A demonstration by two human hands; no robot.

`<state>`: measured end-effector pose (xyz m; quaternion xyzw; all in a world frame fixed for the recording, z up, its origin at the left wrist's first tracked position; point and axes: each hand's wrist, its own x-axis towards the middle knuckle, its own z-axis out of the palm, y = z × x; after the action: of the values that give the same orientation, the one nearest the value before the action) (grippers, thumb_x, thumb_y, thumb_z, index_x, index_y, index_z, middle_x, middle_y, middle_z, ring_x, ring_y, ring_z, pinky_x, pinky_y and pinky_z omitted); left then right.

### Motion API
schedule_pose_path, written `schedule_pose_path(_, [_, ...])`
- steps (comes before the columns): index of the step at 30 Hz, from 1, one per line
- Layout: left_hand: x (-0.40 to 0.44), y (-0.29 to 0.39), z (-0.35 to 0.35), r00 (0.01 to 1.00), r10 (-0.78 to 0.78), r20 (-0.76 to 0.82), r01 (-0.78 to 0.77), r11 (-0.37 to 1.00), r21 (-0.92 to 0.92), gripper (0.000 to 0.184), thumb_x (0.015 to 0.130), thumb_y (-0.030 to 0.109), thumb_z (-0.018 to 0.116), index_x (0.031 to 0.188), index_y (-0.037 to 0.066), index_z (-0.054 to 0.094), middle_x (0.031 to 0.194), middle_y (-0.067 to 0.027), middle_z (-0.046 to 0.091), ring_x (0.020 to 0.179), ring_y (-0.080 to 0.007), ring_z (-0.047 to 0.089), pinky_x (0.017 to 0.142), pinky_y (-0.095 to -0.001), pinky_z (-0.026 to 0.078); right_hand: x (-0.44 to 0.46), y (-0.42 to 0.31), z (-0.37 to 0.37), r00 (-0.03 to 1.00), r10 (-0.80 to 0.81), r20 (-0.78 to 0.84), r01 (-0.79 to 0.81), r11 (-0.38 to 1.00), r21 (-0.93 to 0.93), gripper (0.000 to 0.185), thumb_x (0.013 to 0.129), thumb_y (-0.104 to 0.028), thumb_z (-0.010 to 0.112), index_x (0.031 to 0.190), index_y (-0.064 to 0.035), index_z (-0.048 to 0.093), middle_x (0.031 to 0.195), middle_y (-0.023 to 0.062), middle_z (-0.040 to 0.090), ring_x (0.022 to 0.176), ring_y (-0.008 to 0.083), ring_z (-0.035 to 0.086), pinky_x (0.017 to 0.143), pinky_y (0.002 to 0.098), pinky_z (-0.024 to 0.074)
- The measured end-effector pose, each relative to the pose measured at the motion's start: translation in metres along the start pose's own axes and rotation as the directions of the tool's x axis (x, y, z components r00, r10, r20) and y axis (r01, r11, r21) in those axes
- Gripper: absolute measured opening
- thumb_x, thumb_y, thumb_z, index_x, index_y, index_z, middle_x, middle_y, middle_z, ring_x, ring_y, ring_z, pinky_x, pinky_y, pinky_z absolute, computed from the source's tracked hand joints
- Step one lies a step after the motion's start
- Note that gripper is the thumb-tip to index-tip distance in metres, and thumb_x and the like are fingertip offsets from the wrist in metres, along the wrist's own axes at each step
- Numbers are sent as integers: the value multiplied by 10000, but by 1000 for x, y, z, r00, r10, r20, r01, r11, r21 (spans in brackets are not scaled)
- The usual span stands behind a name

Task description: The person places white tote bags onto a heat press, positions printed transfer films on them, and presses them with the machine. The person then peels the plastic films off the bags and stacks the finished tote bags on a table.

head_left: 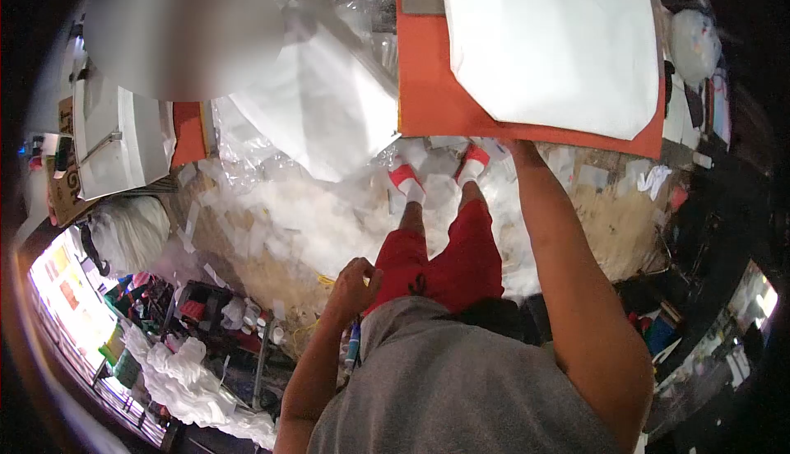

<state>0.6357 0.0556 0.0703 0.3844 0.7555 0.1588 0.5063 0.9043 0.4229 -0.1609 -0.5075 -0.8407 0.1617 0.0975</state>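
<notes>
Hands apart: the left hand curls loosely near the thigh; the right hand is partly hidden at the orange tabletop's edge. I can't tell whether either grips. The white sheet lies there, presumably for flat support. The bulging bag's contents are unclear.

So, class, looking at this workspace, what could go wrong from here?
1. Slipping: loose white scraps litter the floor around the person's red-and-white footwear, so a step might slide.
2. Shifting or creasing: the large, flat white sheet lies close to the near edge of the orange-red work surface. The bare right hand, partly hidden, is at that edge, so a bump could disturb the sheet.
</notes>
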Motion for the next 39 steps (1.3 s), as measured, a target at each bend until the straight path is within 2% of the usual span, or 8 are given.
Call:
schedule_pose_path(4, [13, 21, 5, 998, 58, 22, -59, 998, 39, 182, 864, 147, 648, 941, -13, 607, 927, -178, 643, 876, -317, 644, 794, -403, 515, -7, -12, -32, 1000, -23, -1, 22, 976, 218, 437, 917, -368, 566, 1255, -92, 577, 1307, 185, 565, 1233, 328, 511, 1048, 432, 400])
schedule_pose_path(7, [45, 81, 12, 979, 199, -48, -196, 979, 47, 322, 848, 144, 679, 1122, 6, 582, 1124, -197, 622, 1073, -341, 611, 903, -406, 490, -29, -70, -122, 722, 240, 649, -332, 943, 20, 308, 871, -294, 598, 1076, -65, 620, 1152, 172, 639, 1108, 323, 590, 947, 423, 467])
schedule_pose_path(8, [58, 110, 14, 917, 391, -72, -386, 919, 79, 382, 841, 165, 695, 1170, 17, 572, 1178, -201, 607, 1136, -343, 584, 935, -412, 474, -60, -68, -128, 672, -26, 740, 4, 999, 32, 244, 832, -240, 626, 1009, -72, 622, 1043, 157, 651, 961, 342, 630, 863, 449, 495])
schedule_pose_path(11, [70, 181, 13, 782, 623, 14, -619, 774, 136, 457, 838, 222, 714, 1224, 29, 565, 1218, -204, 607, 1175, -346, 577, 956, -424, 469, -77, -129, -252, 789, -386, 479, 101, 849, 518, 94, 834, -86, 621, 917, -46, 637, 913, 128, 632, 758, 306, 634, 724, 396, 520])
schedule_pose_path(15, [71, 254, -20, 868, 355, 348, -371, 928, -22, 447, 837, 293, 741, 1172, 28, 608, 1060, -180, 680, 1005, -291, 673, 873, -402, 521, -46, -110, -361, 941, -128, 313, -70, 831, 551, 146, 826, -28, 598, 967, -23, 637, 861, 125, 603, 752, 252, 613, 692, 344, 502])
schedule_pose_path(24, [207, 341, -86, 821, 384, -422, -547, 740, -392, 354, 850, 123, 706, 1159, -8, 593, 917, -152, 708, 808, -141, 677, 708, -300, 536, 91, -39, -395, 969, 231, -90, -58, 563, 825, 275, 888, -21, 593, 1157, 31, 569, 915, 66, 631, 756, 97, 587, 656, 259, 488])
schedule_pose_path(29, [248, 410, -108, 724, 320, -612, -431, 902, -38, 410, 802, 133, 723, 1162, -11, 590, 844, -149, 716, 759, -216, 694, 698, -323, 534, 121, -43, -401, 841, 60, -537, 169, 914, 368, 347, 829, -54, 643, 1159, 11, 562, 1036, 170, 597, 959, 298, 598, 829, 380, 488])
schedule_pose_path(39, [281, 429, -112, 742, 302, -599, -387, 922, -15, 453, 834, 196, 681, 1232, 13, 569, 976, -179, 705, 894, -286, 684, 805, -392, 525, 112, -39, -361, 911, -198, -363, 219, 976, 19, 461, 792, -126, 666, 1217, 5, 545, 1289, 182, 499, 1237, 373, 443, 1023, 494, 379])
